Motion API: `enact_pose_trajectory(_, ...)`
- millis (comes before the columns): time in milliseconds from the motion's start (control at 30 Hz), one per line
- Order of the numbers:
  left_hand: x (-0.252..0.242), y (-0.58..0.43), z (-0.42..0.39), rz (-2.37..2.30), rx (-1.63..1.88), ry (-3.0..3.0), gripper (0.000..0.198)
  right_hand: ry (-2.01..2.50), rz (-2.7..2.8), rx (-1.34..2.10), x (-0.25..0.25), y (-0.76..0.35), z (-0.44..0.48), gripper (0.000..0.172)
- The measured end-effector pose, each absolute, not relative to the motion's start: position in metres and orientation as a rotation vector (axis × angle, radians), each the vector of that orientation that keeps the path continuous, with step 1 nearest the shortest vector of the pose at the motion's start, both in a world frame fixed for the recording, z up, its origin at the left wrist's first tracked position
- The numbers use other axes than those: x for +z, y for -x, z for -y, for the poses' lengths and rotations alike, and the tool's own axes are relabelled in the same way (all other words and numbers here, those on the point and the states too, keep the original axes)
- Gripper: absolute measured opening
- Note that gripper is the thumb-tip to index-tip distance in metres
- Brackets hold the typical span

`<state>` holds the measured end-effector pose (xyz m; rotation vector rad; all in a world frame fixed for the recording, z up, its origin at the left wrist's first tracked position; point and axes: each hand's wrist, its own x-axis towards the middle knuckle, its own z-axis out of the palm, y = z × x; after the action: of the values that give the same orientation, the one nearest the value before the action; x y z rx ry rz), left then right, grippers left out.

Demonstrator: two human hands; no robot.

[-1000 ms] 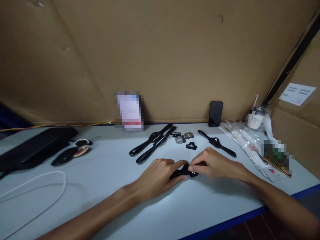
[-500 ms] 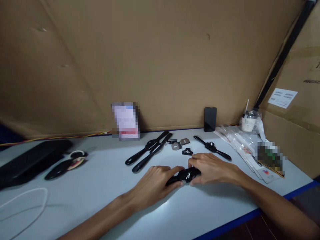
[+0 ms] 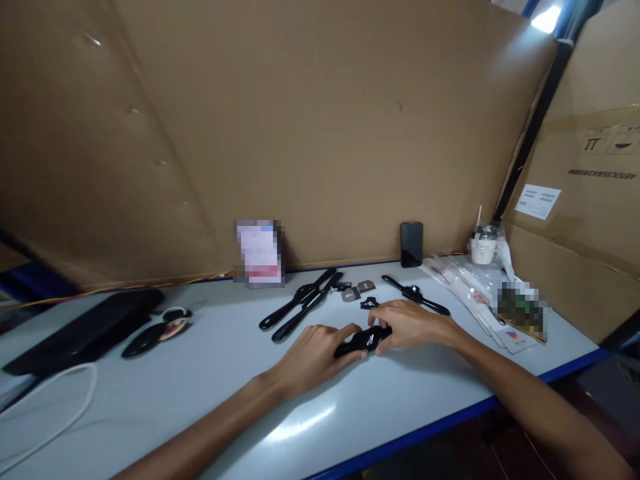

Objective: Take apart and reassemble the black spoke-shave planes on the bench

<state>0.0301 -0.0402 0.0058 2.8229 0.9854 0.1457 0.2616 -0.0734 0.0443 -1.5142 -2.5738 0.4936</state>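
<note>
A black two-handled tool with a small silvery part at its middle lies low over the tabletop, gripped from both sides. My left hand is closed round its left end, and my right hand pinches its right end. Just beyond my right hand is a small black plate. Two grey metal blades lie behind it. Two long black tool bodies rest side by side to the left, and another black tool lies to the right.
A phone and a blurred upright screen lean on the cardboard wall. Plastic packets and a bagged cup are at right. A black case, key fob and white cable are at left.
The camera view has shifted, with more of the right-hand box showing. Both hands keep hold of the black tool, with little visible change in their grip.
</note>
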Motion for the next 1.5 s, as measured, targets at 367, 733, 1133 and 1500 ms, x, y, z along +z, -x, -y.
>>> enact_pose_trajectory(367,0.008,-0.028,0.03,-0.867,0.189,-2.841,0.047,1.168,2.416,0.761,0.039,-0.274,0.057,0.016)
enact_pose_trajectory(733,0.006,-0.028,0.025,-0.811,0.241,-2.826,0.047,1.0,2.366,0.897,0.029,-0.275,0.053,0.018)
enact_pose_trajectory(1133,0.006,-0.027,0.023,-0.796,0.215,-2.868,0.049,1.128,2.306,0.865,0.028,-0.272,0.053,0.015)
enact_pose_trajectory(1500,0.011,-0.024,0.026,-0.752,0.23,-2.863,0.047,1.222,2.302,0.943,0.037,-0.272,0.061,0.026)
